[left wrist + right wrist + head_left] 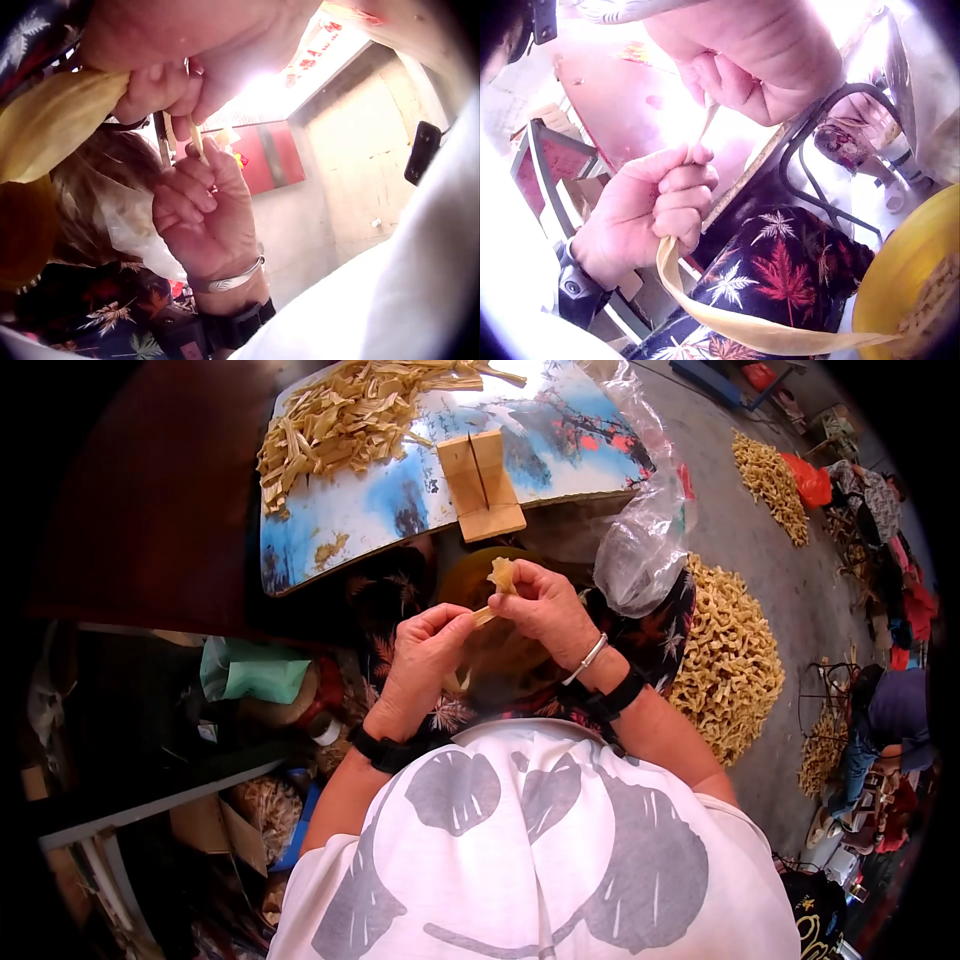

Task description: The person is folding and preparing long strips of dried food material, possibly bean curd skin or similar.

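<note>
Both hands pinch one pale yellow strip, stretched between them above the lap. The left hand [425, 655] curls its fingers round the strip [742, 330], whose long tail hangs from that fist down to a yellow bowl [889, 262] in the right wrist view. Just to its right, the right hand [548, 615] pinches the other part, and a folded yellow end [502, 574] sticks up from its fingers. The left wrist view shows the right hand above with a broad yellow piece [64, 124] beside it, and the left wrist's own hand at the top edge.
A wooden block with a dark upright spike [482, 485] stands at the near edge of the painted table [385, 510], with a heap of flat strips [350, 420] behind. Clear plastic [640, 560] hangs at its right. Knotted pieces [728, 660] lie heaped on the floor. A seated person [895, 705] is far right.
</note>
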A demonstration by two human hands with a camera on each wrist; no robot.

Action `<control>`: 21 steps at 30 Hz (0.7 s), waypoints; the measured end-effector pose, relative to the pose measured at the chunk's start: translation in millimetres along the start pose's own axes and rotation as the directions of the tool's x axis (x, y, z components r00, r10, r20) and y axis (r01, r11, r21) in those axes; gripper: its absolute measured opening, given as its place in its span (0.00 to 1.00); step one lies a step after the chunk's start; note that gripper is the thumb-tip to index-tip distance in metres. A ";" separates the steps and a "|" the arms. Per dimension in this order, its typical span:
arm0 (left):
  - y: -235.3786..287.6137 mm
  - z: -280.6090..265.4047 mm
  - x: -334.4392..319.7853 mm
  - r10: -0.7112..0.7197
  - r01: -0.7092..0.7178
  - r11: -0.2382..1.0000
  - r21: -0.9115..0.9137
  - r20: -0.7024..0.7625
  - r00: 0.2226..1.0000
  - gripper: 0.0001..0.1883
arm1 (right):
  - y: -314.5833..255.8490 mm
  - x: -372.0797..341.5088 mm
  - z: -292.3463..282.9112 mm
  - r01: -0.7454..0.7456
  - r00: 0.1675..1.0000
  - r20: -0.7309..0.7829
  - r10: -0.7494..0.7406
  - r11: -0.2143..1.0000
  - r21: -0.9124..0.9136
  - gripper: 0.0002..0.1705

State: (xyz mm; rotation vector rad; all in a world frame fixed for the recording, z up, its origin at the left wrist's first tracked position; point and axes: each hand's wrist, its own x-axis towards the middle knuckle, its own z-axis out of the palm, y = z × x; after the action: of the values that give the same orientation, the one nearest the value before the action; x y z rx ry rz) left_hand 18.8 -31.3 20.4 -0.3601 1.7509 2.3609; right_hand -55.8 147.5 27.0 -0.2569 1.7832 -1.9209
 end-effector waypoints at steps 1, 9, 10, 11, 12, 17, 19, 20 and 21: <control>0.5 -1.8 -1.6 -0.001 0.001 1.000 -0.001 -0.005 1.000 0.05 | -0.6 0.5 -5.6 -0.023 1.000 0.014 0.023 1.000 0.008 0.08; 16.2 5.5 13.5 -0.028 0.028 0.999 -0.033 0.012 1.000 0.06 | -3.2 12.2 -6.9 0.090 0.995 0.048 -0.089 0.996 -0.018 0.09; 19.3 8.2 13.7 -0.034 0.034 0.999 -0.028 0.001 0.999 0.06 | -1.8 12.5 -6.5 0.063 0.996 0.069 -0.063 0.998 -0.009 0.10; 20.0 7.6 13.4 -0.027 0.027 0.999 -0.034 0.006 1.000 0.06 | -3.6 13.1 -9.8 0.039 0.997 0.060 -0.038 0.999 -0.019 0.10; 21.9 7.1 14.0 -0.021 0.021 1.000 -0.021 0.003 1.000 0.06 | -6.3 14.7 -13.6 0.014 0.999 0.051 -0.012 0.999 -0.029 0.10; 47.0 10.9 34.6 0.108 -0.108 0.978 0.179 0.010 0.994 0.06 | -31.2 30.3 -18.8 0.075 0.997 0.030 -0.077 0.995 0.062 0.10; 59.7 5.1 58.5 0.210 -0.211 0.922 0.324 0.037 0.977 0.07 | -43.5 49.0 -24.6 0.133 0.991 0.000 -0.133 0.991 -0.010 0.13; 67.1 3.4 71.1 0.366 -0.334 0.768 0.546 0.053 0.929 0.07 | -46.5 60.8 -28.3 0.194 0.980 -0.030 -0.196 0.979 -0.062 0.13; 73.8 1.2 84.4 0.451 -0.397 0.672 0.625 0.080 0.889 0.07 | -48.2 73.1 -31.5 0.252 0.964 -0.057 -0.259 0.961 -0.115 0.13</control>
State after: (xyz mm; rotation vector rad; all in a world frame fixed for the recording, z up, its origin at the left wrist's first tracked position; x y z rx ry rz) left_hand -82.9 -51.5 62.9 0.0792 2.7706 1.8142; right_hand -144.0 140.8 55.8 -0.4837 1.9856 -2.0329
